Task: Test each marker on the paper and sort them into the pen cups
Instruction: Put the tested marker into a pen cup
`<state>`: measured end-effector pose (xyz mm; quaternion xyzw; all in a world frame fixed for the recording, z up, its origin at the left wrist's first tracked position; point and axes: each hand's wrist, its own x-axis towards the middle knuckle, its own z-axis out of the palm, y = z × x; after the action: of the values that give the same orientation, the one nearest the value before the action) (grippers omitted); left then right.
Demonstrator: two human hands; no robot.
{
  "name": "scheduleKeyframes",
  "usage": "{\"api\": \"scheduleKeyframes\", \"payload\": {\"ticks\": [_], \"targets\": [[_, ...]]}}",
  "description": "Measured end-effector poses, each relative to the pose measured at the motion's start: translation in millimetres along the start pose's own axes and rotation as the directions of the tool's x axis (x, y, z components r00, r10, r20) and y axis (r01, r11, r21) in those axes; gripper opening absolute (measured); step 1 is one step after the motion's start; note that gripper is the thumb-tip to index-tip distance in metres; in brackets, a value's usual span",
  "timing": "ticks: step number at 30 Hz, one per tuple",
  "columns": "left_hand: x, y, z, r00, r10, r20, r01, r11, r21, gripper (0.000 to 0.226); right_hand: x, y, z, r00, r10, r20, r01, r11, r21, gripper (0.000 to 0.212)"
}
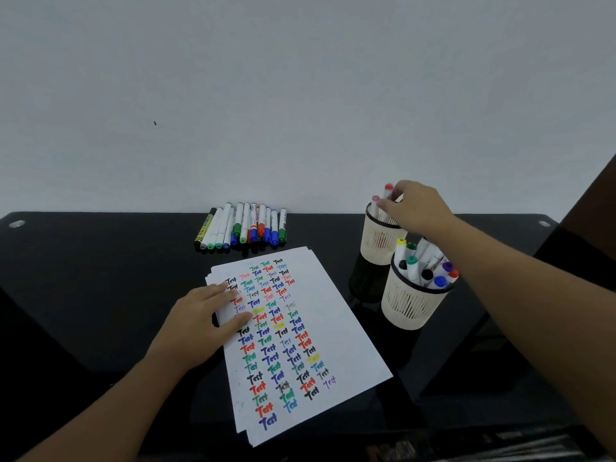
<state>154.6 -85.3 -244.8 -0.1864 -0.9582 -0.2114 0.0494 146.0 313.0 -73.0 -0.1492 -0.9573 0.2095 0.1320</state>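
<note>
2 hands (196,331) (415,205): left flat on paper (333,315), right fingers (383,204) pinching a marker (388,191), its barrel hidden in the far cup (380,241).

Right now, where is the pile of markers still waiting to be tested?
In the head view, the untested markers lie in a row at the table's far edge against the wall, just beyond the top of the paper and left of the two pen cups.

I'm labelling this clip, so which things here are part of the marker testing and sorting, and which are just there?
Part of the job:
- paper covered in "Test" scribbles, left hand flat on it
- row of markers by the wall
- far pen cup, right hand at a red-capped marker in it
- near pen cup, full of markers

Just there:
- black table
- wall
</note>
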Motion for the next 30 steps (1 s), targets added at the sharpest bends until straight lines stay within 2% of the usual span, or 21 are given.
{"api": "scheduleKeyframes", "payload": {"ticks": [5,10,14,17,20,22,26,30], "targets": [[-1,2,-1,1.000,0.006,-0.005,-0.006,1.000,0.006,0.098,-2,-3,0,0.999,-0.006,-0.043,0.008,0.999,0.047,0.033],[-1,3,-2,1.000,0.000,0.006,0.000,1.000,0.005,0.100,-8,-27,1,0.988,-0.109,-0.108,0.117,0.991,0.064,0.022],[-2,4,-3,0.999,-0.017,0.027,0.017,1.000,0.003,0.104,-21,-64,11,0.966,-0.257,-0.042,0.260,0.960,0.106,0.014],[-2,6,-4,0.998,-0.028,0.058,0.027,0.999,0.018,0.100,-25,-89,32,0.920,-0.374,0.113,0.370,0.927,0.056,0.011],[-2,7,-5,0.998,-0.033,0.062,0.033,0.999,0.013,0.091,-17,-102,70,0.844,-0.382,0.377,0.431,0.901,-0.053,0.022],[-2,6,-6,0.997,-0.030,0.064,0.029,1.000,0.011,0.089,-10,-104,98,0.824,-0.335,0.457,0.423,0.900,-0.104,0.031],[-1,5,-5,0.998,-0.027,0.060,0.027,1.000,-0.001,0.086,4,-98,144,0.852,-0.276,0.446,0.392,0.900,-0.191,0.049],[1,3,-3,0.998,-0.027,0.065,0.028,1.000,-0.012,0.097,14,-96,173,0.877,-0.241,0.416,0.373,0.888,-0.271,0.066]]}}
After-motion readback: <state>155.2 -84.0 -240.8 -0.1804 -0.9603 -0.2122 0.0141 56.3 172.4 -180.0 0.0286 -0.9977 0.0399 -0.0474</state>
